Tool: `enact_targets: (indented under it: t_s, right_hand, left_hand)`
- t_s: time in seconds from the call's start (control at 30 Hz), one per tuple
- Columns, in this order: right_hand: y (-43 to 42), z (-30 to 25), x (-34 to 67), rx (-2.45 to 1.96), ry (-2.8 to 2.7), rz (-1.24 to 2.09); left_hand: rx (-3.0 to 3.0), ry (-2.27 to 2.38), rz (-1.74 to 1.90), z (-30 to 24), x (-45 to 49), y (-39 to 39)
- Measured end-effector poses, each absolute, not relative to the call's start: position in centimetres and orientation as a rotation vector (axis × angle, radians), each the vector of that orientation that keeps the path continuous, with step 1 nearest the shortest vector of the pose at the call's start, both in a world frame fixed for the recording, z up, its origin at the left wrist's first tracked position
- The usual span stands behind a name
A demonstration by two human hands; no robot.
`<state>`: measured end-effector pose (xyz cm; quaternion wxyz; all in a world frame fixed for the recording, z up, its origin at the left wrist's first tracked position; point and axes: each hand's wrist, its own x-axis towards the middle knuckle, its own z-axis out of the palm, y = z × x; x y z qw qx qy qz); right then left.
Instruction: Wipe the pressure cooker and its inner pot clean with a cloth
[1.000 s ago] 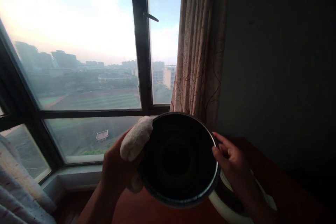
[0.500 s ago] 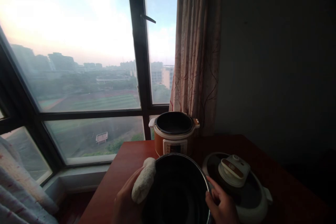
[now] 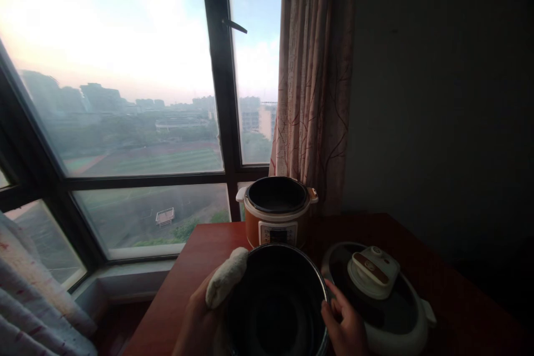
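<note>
A dark round inner pot sits low in the middle of the view, held between both my hands. My left hand grips its left rim through a pale cloth. On the pot's right rim my right hand is closed, fingers curled over the edge. Behind the pot stands an orange electric cooker body, open and without its lid. The cooker's white and dark lid lies on the table to the right.
A reddish wooden table carries the cooker and lid. A large window fills the left, a patterned curtain hangs beside it, and a dark wall is on the right. Light fabric lies at the lower left.
The pot came down from in front of the window to just above the table, uncovering the cooker body and lid. Both hands kept their hold.
</note>
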<state>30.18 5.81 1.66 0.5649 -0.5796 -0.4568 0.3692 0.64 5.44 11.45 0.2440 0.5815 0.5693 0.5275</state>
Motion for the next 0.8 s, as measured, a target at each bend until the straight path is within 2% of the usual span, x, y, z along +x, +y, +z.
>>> enact_targets:
  t_s: [0.23, 0.33, 0.43, 0.6, 0.8]
  right_hand:
    - [6.2, 3.6, 32.1, -1.379, -1.157, 1.005]
    - [6.7, 7.0, 33.6, -1.490, -1.321, 0.794]
    - [7.0, 12.1, 34.0, -1.358, -1.579, 0.620]
    - [8.3, 19.7, 32.3, -0.990, -2.030, 0.671]
    - [10.8, 21.8, 31.1, -0.915, -2.142, 0.722]
  left_hand:
    - [1.935, 1.620, 1.430, 16.0, 0.7, 6.1]
    - [2.020, 1.492, 1.335, 18.6, 2.5, 6.1]
    - [1.970, 1.351, 1.295, 20.2, 4.5, 6.7]
    - [1.884, 1.101, 1.140, 20.9, 7.4, 8.4]
    - [1.840, 0.995, 0.904, 20.2, 8.3, 8.5]
